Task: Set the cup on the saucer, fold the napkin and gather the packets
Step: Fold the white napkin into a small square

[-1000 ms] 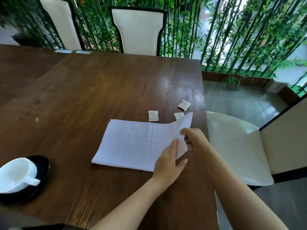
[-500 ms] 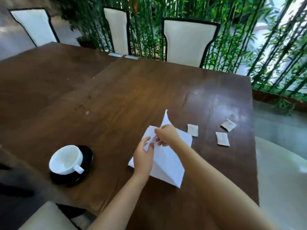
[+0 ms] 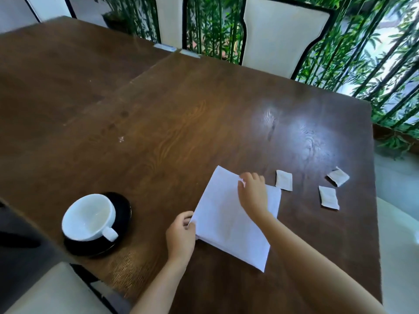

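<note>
A white napkin [image 3: 229, 220] lies folded in half on the brown table [image 3: 181, 123]. My left hand [image 3: 181, 234] pinches its near left corner. My right hand [image 3: 252, 192] rests on the far edge, fingers holding the folded layers there. Left of the napkin a white cup [image 3: 87, 216] sits on a black saucer [image 3: 123, 214], handle toward me. Three small white packets lie to the right: one [image 3: 283, 180] just past my right hand, one [image 3: 328, 197] nearer me, one [image 3: 338, 176] farthest right.
Cream chairs [image 3: 281, 35] with black frames stand along the table's far side, green bamboo behind them. Another cream seat [image 3: 52, 291] is at the near left corner. The table's right edge runs just past the packets.
My right hand carried the napkin's right side over to the left and laid it down, so the napkin now lies flat in half. My left hand shifted to its near corner. The view swung left.
</note>
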Demonstrator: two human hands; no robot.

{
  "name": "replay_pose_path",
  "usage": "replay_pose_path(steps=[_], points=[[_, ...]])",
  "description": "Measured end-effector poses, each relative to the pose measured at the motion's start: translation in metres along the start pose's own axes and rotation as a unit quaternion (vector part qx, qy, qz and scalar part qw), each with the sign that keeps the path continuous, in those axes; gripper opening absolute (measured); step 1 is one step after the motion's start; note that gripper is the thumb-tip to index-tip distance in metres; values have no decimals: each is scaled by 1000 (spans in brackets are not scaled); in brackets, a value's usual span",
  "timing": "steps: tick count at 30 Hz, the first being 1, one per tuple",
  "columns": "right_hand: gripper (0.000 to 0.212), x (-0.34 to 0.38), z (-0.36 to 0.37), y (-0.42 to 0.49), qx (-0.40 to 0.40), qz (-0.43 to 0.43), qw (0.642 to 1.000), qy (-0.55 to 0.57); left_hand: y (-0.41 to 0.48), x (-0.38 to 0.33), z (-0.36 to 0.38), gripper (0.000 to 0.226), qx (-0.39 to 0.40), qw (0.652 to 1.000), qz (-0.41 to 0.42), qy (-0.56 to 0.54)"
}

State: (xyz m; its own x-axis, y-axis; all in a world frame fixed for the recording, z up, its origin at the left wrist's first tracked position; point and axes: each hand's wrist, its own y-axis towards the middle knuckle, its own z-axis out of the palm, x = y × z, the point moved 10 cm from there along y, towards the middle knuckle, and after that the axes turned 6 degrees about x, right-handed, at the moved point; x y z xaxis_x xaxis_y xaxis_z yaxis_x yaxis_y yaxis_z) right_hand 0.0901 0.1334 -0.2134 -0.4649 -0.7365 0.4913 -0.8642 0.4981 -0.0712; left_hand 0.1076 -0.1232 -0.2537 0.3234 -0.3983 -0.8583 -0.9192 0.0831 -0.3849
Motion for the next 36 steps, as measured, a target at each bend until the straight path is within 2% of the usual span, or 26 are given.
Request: replay_pose_path(steps=[2,5,12,15,19,21,26,30,34,36], points=[[28,-6,0,12,-1,-9,997,-82,0,-10,-2,22,-9,997,43,69],[29,-12,13,20,29,-32,991,-123,-2,-19,-1,22,-21,983,85,159],[28,-8,21,34,38,-64,996,-42,1,-17,-2,25,-15,980,88,179],[35,13,29,46,85,-125,988,-44,0,-18,0,28,-7,976,97,195],[55,40,52,61,198,-192,958,-79,-2,-17,0,29,-3,973,105,204],[51,47,58,68,228,-206,947,-93,0,-16,0,28,-3,976,97,195],[27,61,54,78,226,-254,936,-92,4,-15,-2,26,-9,978,94,188],[16,57,63,85,277,-232,928,-91,4,-14,-1,26,-12,977,96,190],[18,39,60,100,279,-151,948,-39,3,-12,-3,28,-17,978,90,188],[20,35,61,104,285,-138,948,-25,3,-11,-3,28,-16,979,87,186]])
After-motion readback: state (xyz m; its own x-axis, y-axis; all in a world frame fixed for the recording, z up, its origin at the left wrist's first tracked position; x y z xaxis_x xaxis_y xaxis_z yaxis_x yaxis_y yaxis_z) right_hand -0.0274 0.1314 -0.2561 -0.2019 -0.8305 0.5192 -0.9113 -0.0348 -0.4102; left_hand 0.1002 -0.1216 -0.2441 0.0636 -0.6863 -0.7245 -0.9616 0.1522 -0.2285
